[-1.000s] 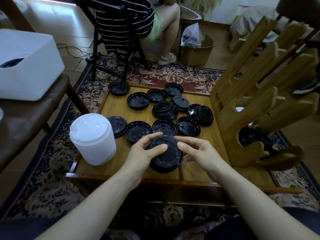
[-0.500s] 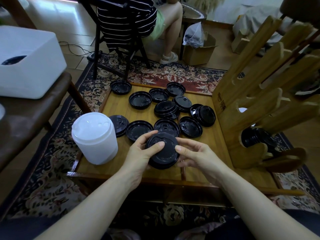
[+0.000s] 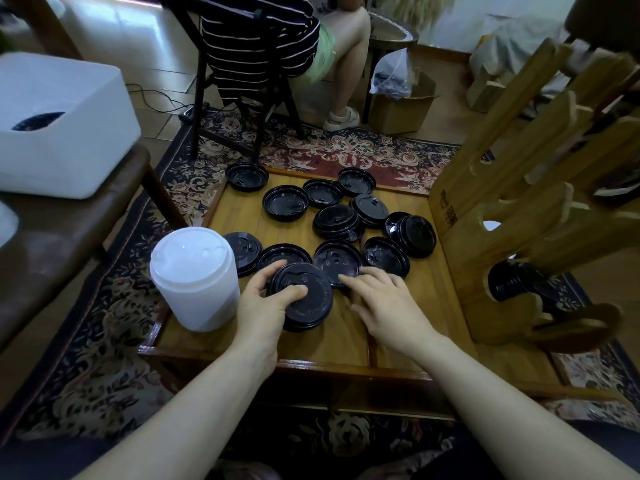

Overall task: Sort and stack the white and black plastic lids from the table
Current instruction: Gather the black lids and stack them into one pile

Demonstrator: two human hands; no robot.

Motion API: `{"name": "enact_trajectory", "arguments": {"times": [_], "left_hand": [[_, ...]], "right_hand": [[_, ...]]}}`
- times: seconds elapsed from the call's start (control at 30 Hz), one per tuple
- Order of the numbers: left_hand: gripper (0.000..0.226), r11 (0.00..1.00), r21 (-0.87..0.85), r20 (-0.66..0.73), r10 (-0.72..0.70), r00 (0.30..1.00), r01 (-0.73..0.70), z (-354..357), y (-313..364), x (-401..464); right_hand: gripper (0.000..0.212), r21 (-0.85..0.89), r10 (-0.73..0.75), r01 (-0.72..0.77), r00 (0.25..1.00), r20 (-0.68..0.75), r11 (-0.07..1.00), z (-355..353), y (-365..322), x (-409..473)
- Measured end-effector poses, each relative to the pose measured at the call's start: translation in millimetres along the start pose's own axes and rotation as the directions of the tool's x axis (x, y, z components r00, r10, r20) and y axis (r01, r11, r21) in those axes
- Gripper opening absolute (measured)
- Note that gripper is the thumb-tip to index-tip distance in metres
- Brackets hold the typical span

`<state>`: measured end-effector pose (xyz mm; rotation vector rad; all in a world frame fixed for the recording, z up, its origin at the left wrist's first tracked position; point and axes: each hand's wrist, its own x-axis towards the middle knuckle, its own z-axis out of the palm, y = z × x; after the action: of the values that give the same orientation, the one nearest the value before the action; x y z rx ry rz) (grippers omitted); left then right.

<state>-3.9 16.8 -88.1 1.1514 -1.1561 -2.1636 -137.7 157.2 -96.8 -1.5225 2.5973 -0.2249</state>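
Low wooden table on a patterned rug, black lids spread over its top.

The table point(image 3: 242, 220) carries loose black lids point(image 3: 285, 207), a tall stack of white lids point(image 3: 195, 278) at its left edge and a wooden rack point(image 3: 485, 237) on its right. The left hand point(image 3: 263, 306) grips a stack of black lids point(image 3: 304, 299), thumb on top. The right hand point(image 3: 388, 303) reaches with fingers apart, fingertips touching a flat lid point(image 3: 337, 259). Behind, a seated person point(image 3: 263, 43) on a chair.

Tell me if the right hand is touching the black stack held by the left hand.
Apart. The head view shows wood table between the right hand and the black stack, which the left hand grips.
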Motion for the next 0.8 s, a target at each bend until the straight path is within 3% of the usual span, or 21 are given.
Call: {"name": "enact_trajectory", "arguments": {"times": [0.1,0.23,0.3,0.4,0.5,0.6,0.73,0.8], "left_hand": [[0.047,0.999,-0.02,0.006,-0.036,0.999,0.036,0.0,0.3,0.7],[0.046,0.998,-0.026,0.038,-0.054,0.998,0.055,2.4,2.1,-0.9],[0.047,0.999,-0.022,0.06,-0.045,0.997,0.047,2.9,2.7,-2.7],[0.048,0.999,-0.018,0.085,-0.035,0.996,0.037,2.5,3.6,-2.6],[0.051,0.999,-0.03,0.118,-0.032,0.993,0.036,3.9,4.1,-1.7],[0.05,0.999,-0.039,0.153,-0.028,0.988,0.035,7.2,3.0,-3.7],[0.048,0.994,-0.078,0.179,-0.068,0.981,0.083,10.5,2.0,-5.8],[0.042,0.988,-0.099,0.203,-0.096,0.975,0.118,10.5,2.0,-7.0]], "right_hand": [[0.044,-0.093,-0.031,0.026,0.998,-0.052,0.995,4.8,-1.7,-2.8],[0.018,-0.133,-0.067,0.052,0.992,-0.111,0.99,7.3,-3.4,-9.0],[0.008,-0.053,-0.036,0.029,0.99,-0.134,0.998,2.2,-4.5,-11.3],[0.004,0.294,0.17,-0.107,0.965,-0.197,0.95,-19.4,-6.3,-13.3],[0.004,0.683,0.432,-0.233,0.892,-0.132,0.692,-49.1,-8.4,-18.2],[0.009,0.937,0.572,-0.203,0.82,0.005,0.284,-70.3,-7.1,-24.6],[0.018,0.948,0.504,-0.19,0.811,0.298,-0.255,-76.3,-7.5,-24.9],[0.019,0.889,0.41,-0.238,0.819,0.4,-0.392,-73.7,-10.0,-24.3]]}}
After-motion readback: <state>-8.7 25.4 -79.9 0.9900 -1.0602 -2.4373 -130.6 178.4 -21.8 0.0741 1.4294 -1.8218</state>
